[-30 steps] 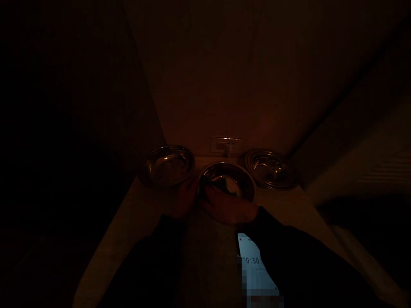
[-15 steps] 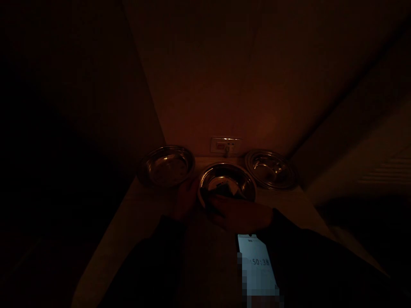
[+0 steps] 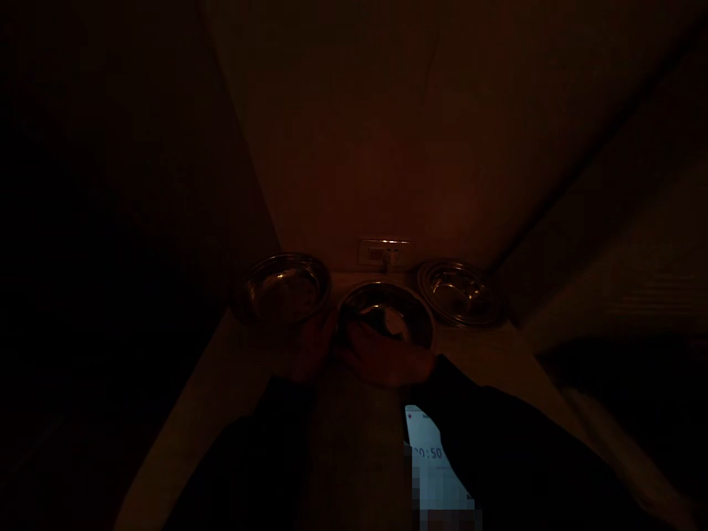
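Note:
Very little light reaches the scene, so both hands are dim. My right hand (image 3: 387,361) reaches across the near left side of the middle metal bowl (image 3: 425,313). Its fingertips are lost in shadow by the bowl's left rim. Inside that bowl lies something pale (image 3: 394,321) with dark pieces around it; I cannot make out their kind. My left hand (image 3: 313,346) is just left of the middle bowl, near the front of the left metal bowl (image 3: 318,276). Its fingers are hidden in the dark, and whether it holds anything cannot be seen.
Another metal bowl (image 3: 492,313) stands at the back right of the wooden table (image 3: 204,383). A lit phone (image 3: 431,472) showing a timer lies under my right forearm. On the wall behind is a socket plate (image 3: 370,253) with a plug in it.
My right hand has shifted left towards the middle bowl's left rim, closer to my left hand. More of the pale thing in the bowl shows, and my sleeve covers more of the phone.

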`<state>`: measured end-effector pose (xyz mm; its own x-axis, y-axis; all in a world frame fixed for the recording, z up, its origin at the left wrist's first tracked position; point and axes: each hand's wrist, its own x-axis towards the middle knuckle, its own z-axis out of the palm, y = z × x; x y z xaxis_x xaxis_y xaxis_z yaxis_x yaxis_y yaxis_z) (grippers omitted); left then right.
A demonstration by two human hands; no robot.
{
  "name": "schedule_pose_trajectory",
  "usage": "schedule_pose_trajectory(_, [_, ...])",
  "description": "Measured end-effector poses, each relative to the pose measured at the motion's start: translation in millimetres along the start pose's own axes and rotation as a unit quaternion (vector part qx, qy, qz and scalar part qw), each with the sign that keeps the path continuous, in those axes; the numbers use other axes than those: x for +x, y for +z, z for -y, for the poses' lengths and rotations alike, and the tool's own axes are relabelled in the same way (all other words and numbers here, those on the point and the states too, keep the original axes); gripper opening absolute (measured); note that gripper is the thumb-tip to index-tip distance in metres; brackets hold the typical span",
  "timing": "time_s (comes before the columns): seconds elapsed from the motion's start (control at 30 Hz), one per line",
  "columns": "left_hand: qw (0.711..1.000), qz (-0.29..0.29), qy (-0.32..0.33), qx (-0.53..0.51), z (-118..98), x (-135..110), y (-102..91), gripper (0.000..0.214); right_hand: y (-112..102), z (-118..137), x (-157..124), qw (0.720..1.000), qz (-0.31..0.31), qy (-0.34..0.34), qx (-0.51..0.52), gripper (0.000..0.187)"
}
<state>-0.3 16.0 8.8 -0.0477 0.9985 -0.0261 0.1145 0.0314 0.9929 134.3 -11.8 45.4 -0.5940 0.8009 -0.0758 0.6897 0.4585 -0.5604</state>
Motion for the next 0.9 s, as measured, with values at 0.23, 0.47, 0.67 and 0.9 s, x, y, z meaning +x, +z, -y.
schedule_pose_trajectory(0.23, [1.000, 0.000, 0.022, 0.020, -1.0, -1.2, -2.1, 0.035, -3.0, -1.7, -7.4, 1.000, 0.027, -0.007, -0.009, 0.044])
schedule_pose_trajectory(0.47, [1.000, 0.017, 0.020, -0.002, -1.5, -1.9, -3.7, 0.036, -18.8, 4.5, -27.8, 0.996, 0.091, 0.006, -0.014, 0.045])
schedule_pose_trajectory(0.67, [1.000, 0.022, -0.003, 0.007, 0.6, -1.2, -2.2, 0.036, -14.6, 1.9, -23.5, 0.997, 0.076, -0.008, -0.006, 0.047])
schedule_pose_trajectory(0.9, [1.000, 0.005, 0.001, 0.017, 9.5, 4.7, -0.9, 0.037, 0.6, 1.3, -0.5, 1.000, -0.002, -0.001, -0.020, 0.044])
